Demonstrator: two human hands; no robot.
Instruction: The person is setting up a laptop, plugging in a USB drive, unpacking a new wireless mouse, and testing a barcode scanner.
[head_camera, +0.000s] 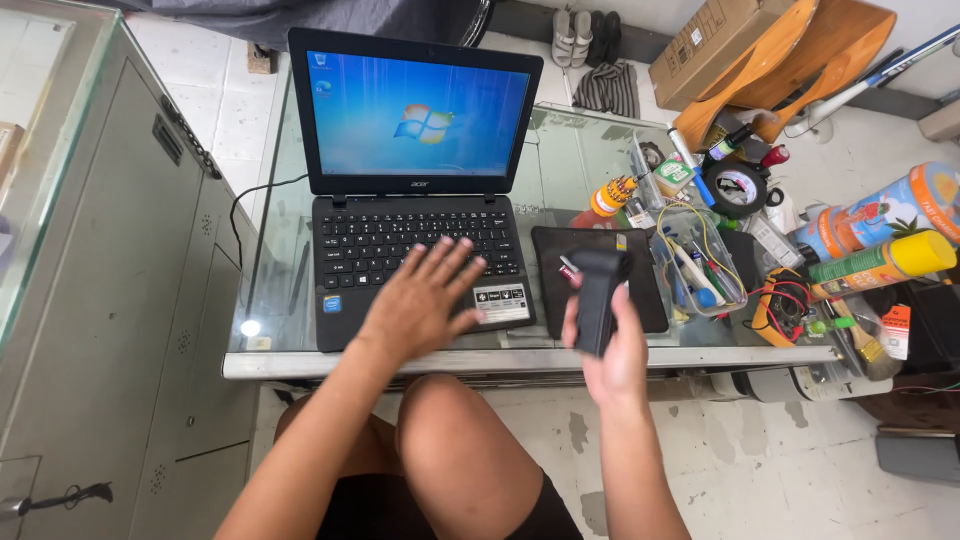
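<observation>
A small black laptop (415, 180) stands open on a glass-topped table (580, 170), its screen lit blue. My left hand (425, 300) lies flat with fingers spread on the palm rest and touchpad, below the keyboard (400, 240). My right hand (615, 350) is raised just right of the laptop and grips a black handheld device (598, 295) upright. Behind that hand a black pad (600, 280) lies on the glass.
Right of the pad stands a clear plastic box (695, 260) of small tools, with wires, a tape roll (737, 187), a glue bottle (610, 198), spray cans (880, 262) and a brush (862, 340). A grey metal cabinet (110, 300) flanks the left. My bare knee (450, 430) is under the table edge.
</observation>
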